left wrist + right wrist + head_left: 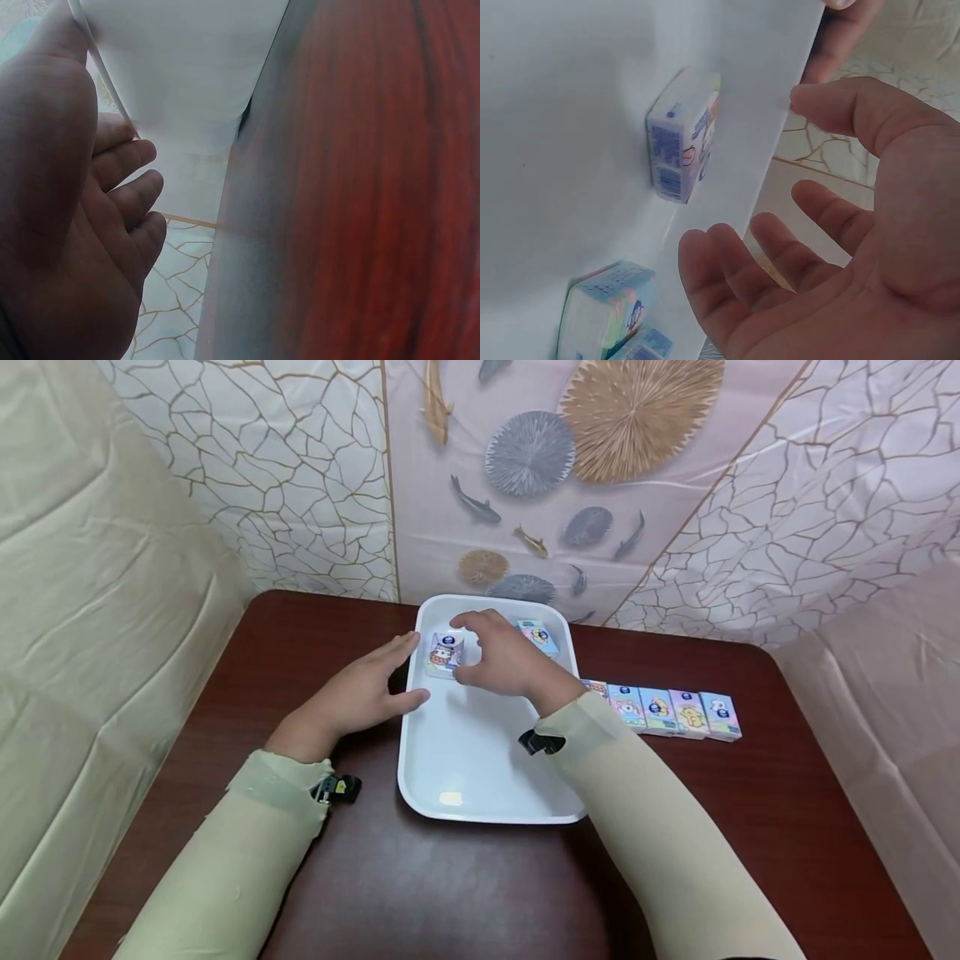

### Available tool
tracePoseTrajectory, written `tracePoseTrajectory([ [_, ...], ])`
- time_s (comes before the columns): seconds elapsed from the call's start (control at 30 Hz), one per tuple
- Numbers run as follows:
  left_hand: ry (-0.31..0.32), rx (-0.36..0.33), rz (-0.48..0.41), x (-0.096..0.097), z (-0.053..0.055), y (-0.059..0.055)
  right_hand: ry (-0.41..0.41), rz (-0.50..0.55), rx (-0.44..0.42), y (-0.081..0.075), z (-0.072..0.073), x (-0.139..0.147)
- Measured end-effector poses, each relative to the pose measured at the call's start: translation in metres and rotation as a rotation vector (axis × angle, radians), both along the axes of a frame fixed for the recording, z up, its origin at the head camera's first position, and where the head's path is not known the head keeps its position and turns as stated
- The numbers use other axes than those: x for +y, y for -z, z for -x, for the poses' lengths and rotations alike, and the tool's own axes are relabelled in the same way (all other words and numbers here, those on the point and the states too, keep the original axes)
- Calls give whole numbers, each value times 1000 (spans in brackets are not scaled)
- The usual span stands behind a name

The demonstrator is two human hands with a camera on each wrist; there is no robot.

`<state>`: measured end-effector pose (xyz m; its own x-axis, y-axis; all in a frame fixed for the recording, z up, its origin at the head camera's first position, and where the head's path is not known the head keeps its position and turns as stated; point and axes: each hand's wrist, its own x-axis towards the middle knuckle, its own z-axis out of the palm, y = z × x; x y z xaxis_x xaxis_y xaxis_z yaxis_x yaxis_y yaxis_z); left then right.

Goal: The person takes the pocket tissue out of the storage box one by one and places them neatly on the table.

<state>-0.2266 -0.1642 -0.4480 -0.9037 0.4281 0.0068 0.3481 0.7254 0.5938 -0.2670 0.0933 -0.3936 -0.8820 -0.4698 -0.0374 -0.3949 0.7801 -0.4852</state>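
A small cartoon-printed packet [446, 653], which looks like a pocket tissue pack, lies near the far left corner of a white tray [480, 760]. Over it my right hand [506, 656] hovers, thumb and fingers spread apart, with a gap to the packet [679, 142] in the right wrist view. My left hand [352, 693] is at the tray's left rim, its fingers fairly straight; in the left wrist view its fingertips meet the rim. At the tray's far right corner, blue packets [537, 637] are partly hidden behind my right hand.
To the right of the tray, several similar packets [660, 710] stand in a row on the dark red-brown table [787, 827]. My right forearm covers the row's left end. A patterned curtain [300, 485] hangs behind the table's far edge.
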Motion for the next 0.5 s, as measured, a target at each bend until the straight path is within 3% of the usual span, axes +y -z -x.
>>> tracePoseTrajectory([
  [0.27,7,13,-10,-1,2,1,44,-80,-76,8,17,-10],
  [0.5,8,19,-7,-1,3,5,58,-150,-116,15,23,-15],
])
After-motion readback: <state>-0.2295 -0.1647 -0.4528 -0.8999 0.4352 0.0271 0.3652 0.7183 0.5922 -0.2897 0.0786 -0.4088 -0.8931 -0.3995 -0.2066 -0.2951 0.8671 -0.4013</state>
